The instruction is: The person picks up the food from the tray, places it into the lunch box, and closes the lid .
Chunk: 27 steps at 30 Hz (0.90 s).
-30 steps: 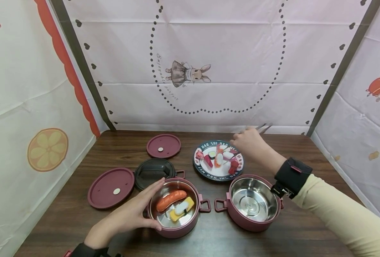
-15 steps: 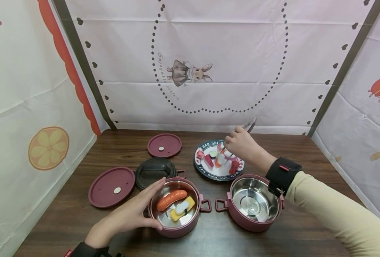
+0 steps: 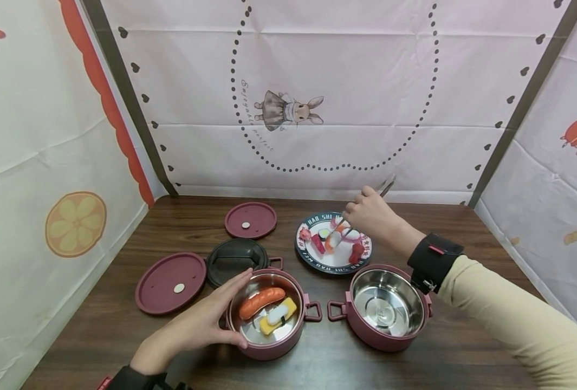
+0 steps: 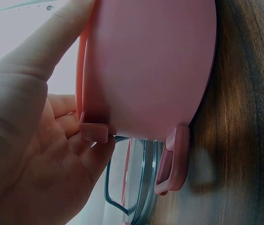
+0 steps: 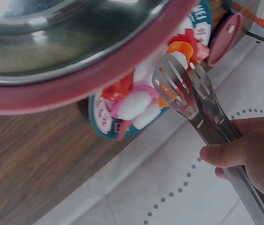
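My left hand cups the left maroon pot, thumb on its near side and fingers along the far rim; the left wrist view shows the palm against the pot wall. Inside lie an orange sausage and a yellow egg sushi. My right hand grips metal tongs over the sushi plate. In the right wrist view the tongs' tips are at an orange-and-white piece. The right pot is empty.
Two maroon lids and a black inner lid lie on the brown table left of the plate. Fabric walls close in the back and both sides. Bare table shows at the front and right.
My right hand shifted slightly left and raised the tongs' handle end, bringing the tips down among the sushi on the plate. My left hand and both pots stayed put.
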### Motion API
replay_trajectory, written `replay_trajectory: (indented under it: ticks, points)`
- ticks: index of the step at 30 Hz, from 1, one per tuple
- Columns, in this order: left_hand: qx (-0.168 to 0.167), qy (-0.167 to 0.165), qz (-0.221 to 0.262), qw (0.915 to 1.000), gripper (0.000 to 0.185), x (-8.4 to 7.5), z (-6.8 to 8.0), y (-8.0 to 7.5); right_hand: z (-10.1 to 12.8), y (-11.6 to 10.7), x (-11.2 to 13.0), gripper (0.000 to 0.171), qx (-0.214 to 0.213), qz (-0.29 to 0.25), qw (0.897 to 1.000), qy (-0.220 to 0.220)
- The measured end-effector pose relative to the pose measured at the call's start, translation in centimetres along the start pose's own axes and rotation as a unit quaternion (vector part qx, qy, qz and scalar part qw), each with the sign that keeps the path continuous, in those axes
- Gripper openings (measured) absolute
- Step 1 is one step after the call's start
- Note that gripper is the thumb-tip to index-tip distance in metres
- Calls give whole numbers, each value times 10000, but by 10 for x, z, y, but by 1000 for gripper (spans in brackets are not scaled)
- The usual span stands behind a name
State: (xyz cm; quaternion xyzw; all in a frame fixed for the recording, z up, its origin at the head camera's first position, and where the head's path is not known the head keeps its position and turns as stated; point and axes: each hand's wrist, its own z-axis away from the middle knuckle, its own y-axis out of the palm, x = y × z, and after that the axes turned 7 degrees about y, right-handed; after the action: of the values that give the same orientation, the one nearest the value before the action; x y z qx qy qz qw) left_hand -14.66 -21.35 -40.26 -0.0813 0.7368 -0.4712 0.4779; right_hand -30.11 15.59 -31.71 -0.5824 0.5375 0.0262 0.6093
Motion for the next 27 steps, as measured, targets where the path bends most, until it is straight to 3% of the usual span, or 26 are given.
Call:
replay_trajectory:
  ticks: [7,13,20,27]
  points:
    - [-25,52,-84,9999,116,0,1,0,1,-23,-9,32,-244,-160,9995,142]
    - [-53,71,-172,9998,116,1,1,1,-1,-52,-3,32,-593,-256,9979,72]
    - [-80,58,-215,9997,117,1,1,1,-4,-80,16,28,-1468,-293,9885,-213]
    - [-60,63,-190,9998,117,0,0,0,-2,-95,38,22,-2321,-387,9704,-544]
